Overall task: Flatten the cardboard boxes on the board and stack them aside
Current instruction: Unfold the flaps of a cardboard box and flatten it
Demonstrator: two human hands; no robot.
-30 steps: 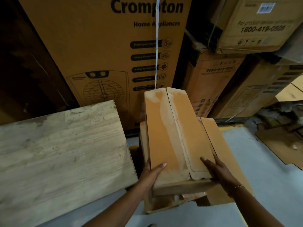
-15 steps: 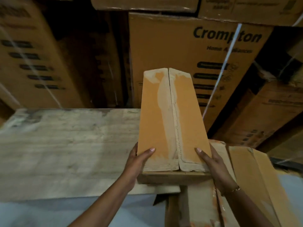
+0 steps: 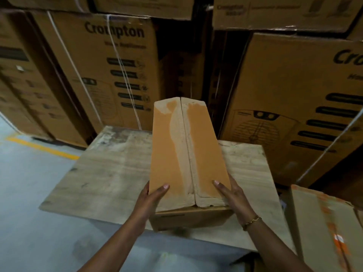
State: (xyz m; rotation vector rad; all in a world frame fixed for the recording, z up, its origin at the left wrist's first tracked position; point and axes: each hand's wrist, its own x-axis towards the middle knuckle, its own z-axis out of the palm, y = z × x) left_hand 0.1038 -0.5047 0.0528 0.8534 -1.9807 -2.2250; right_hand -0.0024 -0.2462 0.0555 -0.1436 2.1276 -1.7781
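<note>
While the left hand [image 3: 151, 201] and right hand [image 3: 233, 197] clamp its near end, thumbs on top, the long cardboard box [image 3: 186, 154] reaches away between them over the wooden counter [image 3: 110, 173]. Printed cartons [image 3: 110, 65] tower beyond; a second box [image 3: 324, 222] lies right of the right hand.

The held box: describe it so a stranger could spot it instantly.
Before the stacked Crompton cartons lies a wooden board. Over it, the left hand and right hand grip a long narrow box. Only its top is plain orange, a pale torn strip along the seam.
</note>
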